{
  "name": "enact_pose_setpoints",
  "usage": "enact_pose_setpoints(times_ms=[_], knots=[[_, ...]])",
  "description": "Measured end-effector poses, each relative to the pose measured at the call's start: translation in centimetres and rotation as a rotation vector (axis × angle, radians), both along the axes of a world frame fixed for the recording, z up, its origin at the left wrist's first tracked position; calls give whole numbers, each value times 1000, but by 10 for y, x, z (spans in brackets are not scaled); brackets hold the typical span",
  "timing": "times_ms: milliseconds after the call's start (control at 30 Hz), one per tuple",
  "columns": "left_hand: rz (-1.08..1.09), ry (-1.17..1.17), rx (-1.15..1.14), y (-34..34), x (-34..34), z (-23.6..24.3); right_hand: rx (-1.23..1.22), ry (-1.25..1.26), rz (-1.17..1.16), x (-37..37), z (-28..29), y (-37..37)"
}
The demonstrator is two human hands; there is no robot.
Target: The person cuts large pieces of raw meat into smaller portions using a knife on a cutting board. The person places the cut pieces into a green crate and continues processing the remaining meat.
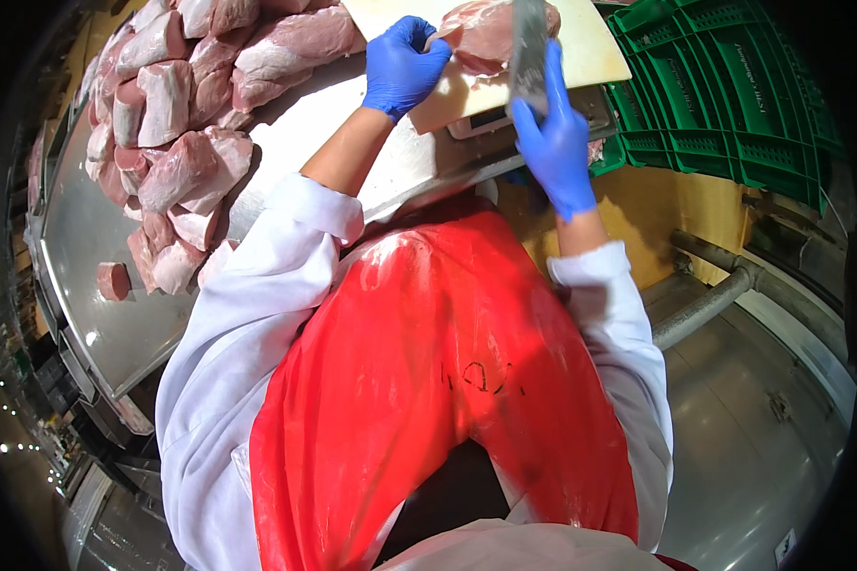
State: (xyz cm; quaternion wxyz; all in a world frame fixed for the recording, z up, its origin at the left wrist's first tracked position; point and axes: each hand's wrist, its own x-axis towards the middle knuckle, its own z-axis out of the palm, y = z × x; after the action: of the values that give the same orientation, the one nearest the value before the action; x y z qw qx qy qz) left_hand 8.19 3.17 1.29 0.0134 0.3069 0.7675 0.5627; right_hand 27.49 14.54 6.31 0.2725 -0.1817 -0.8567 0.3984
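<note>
A piece of pale pink raw meat [486, 36] lies on a white cutting board [595, 48] at the top of the head view. My left hand [407, 68], in a blue glove, is closed with its fingertips pinching the meat's left edge. In my blue-gloved right hand [554, 143] is a knife [529, 57] with a broad grey blade, slightly smeared by motion. That blade stands over the right part of the meat, and my index finger stretches along it. The knife's handle is hidden in my palm.
Many raw meat chunks [176, 171] are heaped on the steel table [143, 328] at left, with a small piece [113, 282] apart. Green plastic crates [724, 86] stand at right. A device with a small display [481, 122] sits under the board. Metal pipes [705, 309] run at lower right.
</note>
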Motion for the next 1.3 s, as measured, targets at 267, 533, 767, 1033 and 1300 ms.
enact_pose_setpoints(times_ms=[267, 533, 767, 1033, 1300], knots=[[59, -209, -44, -5, 12, 2, 372, -538, -23, -54, 10, -40], [118, -315, 212, -39, -44, 0, -147, -758, 300, 93, 69, -53], [-46, -257, 229, -21, -40, 46, -144, -291, 236, 24, 40, 7], [33, -273, 245, -20, -16, 100, -87, -478, 608, 6, 31, 29], [-192, -187, 107, 153, 36, 164, -543, -197, 193, 110, 38, 156]])
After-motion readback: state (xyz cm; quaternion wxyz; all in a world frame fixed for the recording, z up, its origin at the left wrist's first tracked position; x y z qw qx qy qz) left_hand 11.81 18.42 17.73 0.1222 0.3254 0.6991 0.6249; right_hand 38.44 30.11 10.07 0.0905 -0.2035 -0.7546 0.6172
